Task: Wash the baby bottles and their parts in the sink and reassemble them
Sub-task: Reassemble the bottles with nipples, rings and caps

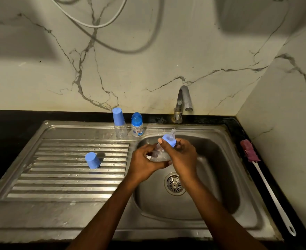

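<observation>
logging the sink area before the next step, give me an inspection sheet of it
surface: steel sink with ribbed draining board
job's things: bottle with blue ring and teat held over the basin; two capped bottles at the back rim; loose blue cap on the draining board
clutter: brush on the counter right of sink
grippers: left hand holds the bottle's body; right hand grips its ring
cables: pale cable looped on the wall
surroundings: marble wall; tap, no water seen

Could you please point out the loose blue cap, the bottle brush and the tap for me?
loose blue cap (92,160), head view, on its side wall.
bottle brush (250,150), head view, on its pink bristle head.
tap (184,98), head view, on its curved spout.
</observation>
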